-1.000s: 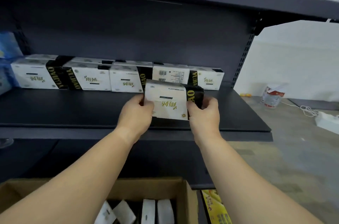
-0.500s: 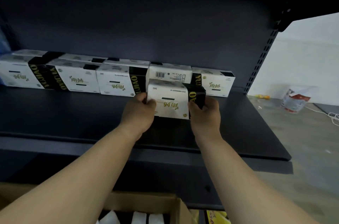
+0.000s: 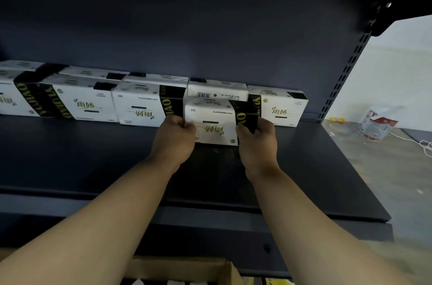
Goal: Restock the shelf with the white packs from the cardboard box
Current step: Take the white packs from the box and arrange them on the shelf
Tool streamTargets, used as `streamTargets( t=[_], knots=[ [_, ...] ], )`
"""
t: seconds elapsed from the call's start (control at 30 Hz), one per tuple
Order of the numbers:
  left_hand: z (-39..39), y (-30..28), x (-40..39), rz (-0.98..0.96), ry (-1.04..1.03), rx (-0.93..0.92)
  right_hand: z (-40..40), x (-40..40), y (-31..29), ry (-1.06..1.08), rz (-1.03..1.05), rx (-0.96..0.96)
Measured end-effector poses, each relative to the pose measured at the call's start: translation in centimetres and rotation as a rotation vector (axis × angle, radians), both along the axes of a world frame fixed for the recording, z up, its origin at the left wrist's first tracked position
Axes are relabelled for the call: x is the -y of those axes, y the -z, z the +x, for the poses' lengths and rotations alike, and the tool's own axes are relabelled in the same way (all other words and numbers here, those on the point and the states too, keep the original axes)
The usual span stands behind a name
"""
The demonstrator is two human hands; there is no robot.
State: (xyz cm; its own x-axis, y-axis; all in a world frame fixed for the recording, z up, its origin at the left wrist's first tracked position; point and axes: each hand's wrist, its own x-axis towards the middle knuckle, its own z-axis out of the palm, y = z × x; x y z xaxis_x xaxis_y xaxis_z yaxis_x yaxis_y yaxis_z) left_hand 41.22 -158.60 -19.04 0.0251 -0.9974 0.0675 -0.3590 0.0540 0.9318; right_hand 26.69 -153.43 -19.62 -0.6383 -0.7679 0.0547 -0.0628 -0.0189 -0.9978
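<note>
On the shelf (image 3: pixel 327 168), both hands grip a white pack (image 3: pixel 210 123).

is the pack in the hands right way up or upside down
Upside down. The print on the held pack reads inverted, gripped at its ends by the left hand and right hand.
</note>
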Motion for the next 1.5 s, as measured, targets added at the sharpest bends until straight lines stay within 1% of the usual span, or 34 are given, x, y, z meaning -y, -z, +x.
streamTargets(
  t=[0.27,0.57,0.73,0.87,0.97,1.23,1.33,1.5],
  knots=[
    [-0.3,-0.1,2.0,0.018,0.010,0.034,0.1,1.6,-0.2,-0.030,0.024,-0.002],
    [-1.1,-0.1,2.6,0.031,0.000,-0.047,0.0,3.0,-0.6,-0.067,0.089,-0.006],
    [-1.0,-0.4,2.4,0.071,0.002,-0.076,-0.1,3.3,-1.0,-0.093,0.136,-0.030],
    [-0.9,-0.8,1.8,0.080,0.035,-0.089,0.0,3.1,-1.3,-0.091,0.171,-0.019],
    [-0.8,-1.2,1.2,0.092,0.045,-0.120,0.4,2.7,-1.6,-0.081,0.166,-0.007],
    [-0.1,-2.8,-0.8,0.080,0.055,-0.131,1.7,0.9,-3.0,-0.079,0.128,0.037],
    [0.3,-3.3,-1.9,0.104,0.063,-0.165,2.3,-0.1,-3.5,-0.085,0.095,0.088],
    [1.4,-3.6,-3.6,0.167,0.075,-0.269,3.9,-2.1,-4.2,-0.130,0.110,0.256]
  ],
)
